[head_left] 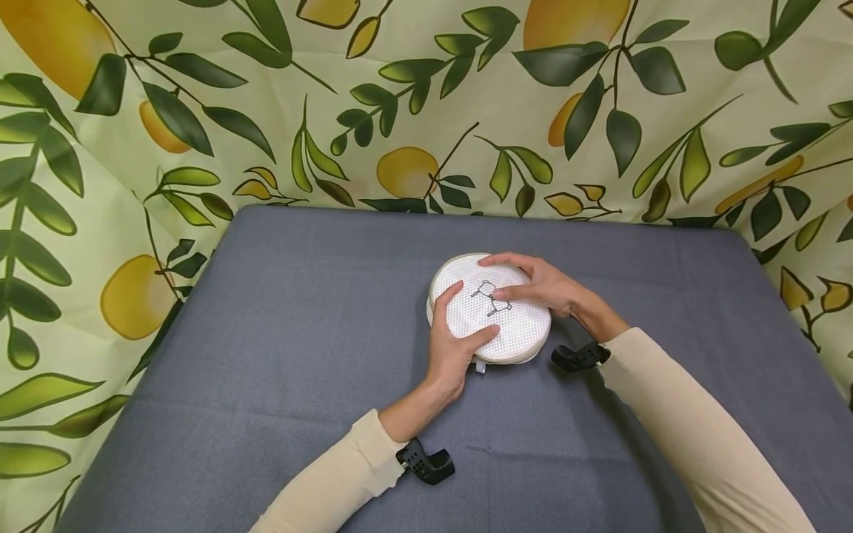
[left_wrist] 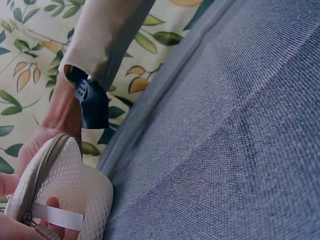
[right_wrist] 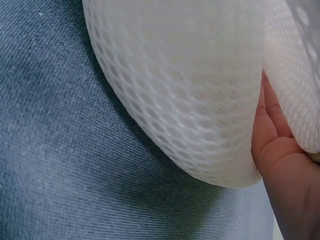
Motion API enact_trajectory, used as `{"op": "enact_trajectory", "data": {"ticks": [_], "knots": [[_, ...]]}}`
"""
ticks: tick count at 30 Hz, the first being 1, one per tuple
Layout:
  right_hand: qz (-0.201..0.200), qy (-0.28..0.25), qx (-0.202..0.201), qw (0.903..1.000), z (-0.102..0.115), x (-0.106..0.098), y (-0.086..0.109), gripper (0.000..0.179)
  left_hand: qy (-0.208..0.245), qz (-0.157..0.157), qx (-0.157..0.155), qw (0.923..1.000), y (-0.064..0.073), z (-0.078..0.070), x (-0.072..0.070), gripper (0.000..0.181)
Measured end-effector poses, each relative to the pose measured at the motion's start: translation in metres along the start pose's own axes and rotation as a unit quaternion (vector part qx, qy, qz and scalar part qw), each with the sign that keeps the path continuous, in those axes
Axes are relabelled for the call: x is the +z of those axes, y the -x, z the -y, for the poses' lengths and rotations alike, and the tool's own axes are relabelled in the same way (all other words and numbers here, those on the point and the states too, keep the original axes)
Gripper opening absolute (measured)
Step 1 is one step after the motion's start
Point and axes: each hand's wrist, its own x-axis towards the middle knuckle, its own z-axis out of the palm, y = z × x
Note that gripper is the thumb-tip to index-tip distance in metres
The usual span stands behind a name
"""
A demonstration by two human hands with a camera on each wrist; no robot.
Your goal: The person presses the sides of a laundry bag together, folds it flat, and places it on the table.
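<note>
A round white mesh laundry bag [head_left: 516,337] with beige trim and a dark line drawing on its top lies between both hands above the table. My left hand [head_left: 452,354] grips its near left side, thumb on the mesh, with some fingers out of sight beneath. From the far right, my right hand [head_left: 548,285] grips it with thumb and forefinger on top. The right wrist view shows fingers [right_wrist: 272,117] tucked between two mesh layers. In the left wrist view a grey zipper [left_wrist: 42,172] runs along the rim, beside a white fabric loop [left_wrist: 59,216] and a zipper pull [left_wrist: 46,231].
Grey cloth covers the table [head_left: 280,318], with a few faint creases. Behind it and along its sides hangs a curtain [head_left: 266,111] printed with lemons and leaves. Black camera mounts [head_left: 426,463] sit at both wrists, by the beige sleeves [head_left: 340,474].
</note>
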Motion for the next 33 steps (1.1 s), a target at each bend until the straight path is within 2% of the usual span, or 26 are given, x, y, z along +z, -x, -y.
{"op": "enact_trajectory", "data": {"ticks": [8, 15, 24, 33], "knots": [[-0.003, -0.018, 0.002, 0.9998, -0.006, 0.001, 0.001, 0.058, -0.001, 0.014, 0.004, 0.9999, 0.0, 0.002, -0.002, 0.08], [0.002, -0.025, -0.003, 0.9997, -0.009, 0.0, 0.001, 0.059, -0.018, 0.011, 0.011, 0.9997, 0.0, 0.003, -0.001, 0.08], [0.006, -0.044, -0.003, 0.999, -0.011, 0.0, 0.002, 0.058, -0.02, 0.017, 0.0, 0.9997, -0.002, 0.005, -0.002, 0.081], [0.003, -0.038, -0.009, 0.9993, -0.01, 0.001, 0.001, 0.058, 0.0, 0.019, -0.001, 0.9998, -0.003, 0.005, -0.003, 0.079]]}}
